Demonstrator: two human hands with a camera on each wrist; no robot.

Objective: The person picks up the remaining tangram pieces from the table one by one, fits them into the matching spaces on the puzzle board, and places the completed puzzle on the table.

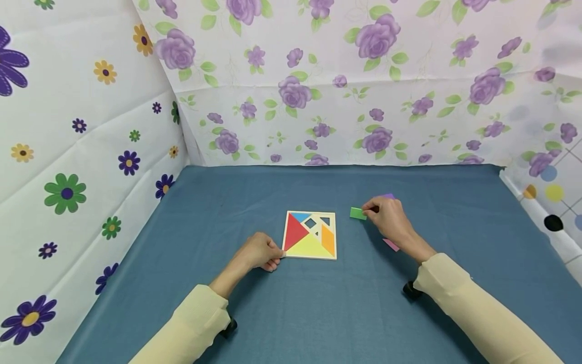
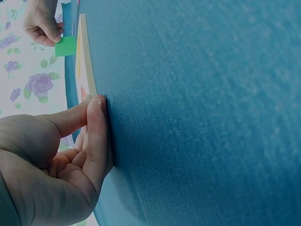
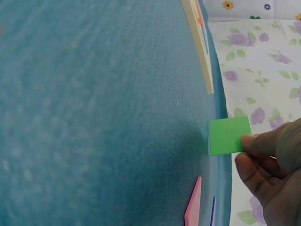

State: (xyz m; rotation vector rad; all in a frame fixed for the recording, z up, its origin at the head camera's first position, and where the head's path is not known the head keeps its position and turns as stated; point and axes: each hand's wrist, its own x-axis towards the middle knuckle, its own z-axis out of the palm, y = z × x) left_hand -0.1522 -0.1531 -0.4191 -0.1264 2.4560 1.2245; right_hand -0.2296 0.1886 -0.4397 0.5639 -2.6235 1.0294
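Note:
A square wooden tangram tray [image 1: 336, 237] lies on the table with red [image 1: 294, 233], yellow [image 1: 310, 247], blue and orange pieces set in it. Several cut-outs in its upper right show the dark cloth. My left hand [image 1: 261, 251] pinches the tray's lower left corner between thumb and fingers. Right of the tray, my right hand [image 1: 388, 218] pinches a green square piece [image 3: 229, 135] by its edge, held above the cloth. A pink piece [image 1: 391, 244] and a purple piece [image 1: 388, 195] lie near the right hand, both partly hidden by it in the head view.
Blue cloth [image 1: 309, 313] covers the table. A white sheet with purple roses [image 1: 291, 91] hangs behind it, and a daisy-patterned sheet [image 1: 91, 167] stands along the left. Dark wrist bands show under both sleeves.

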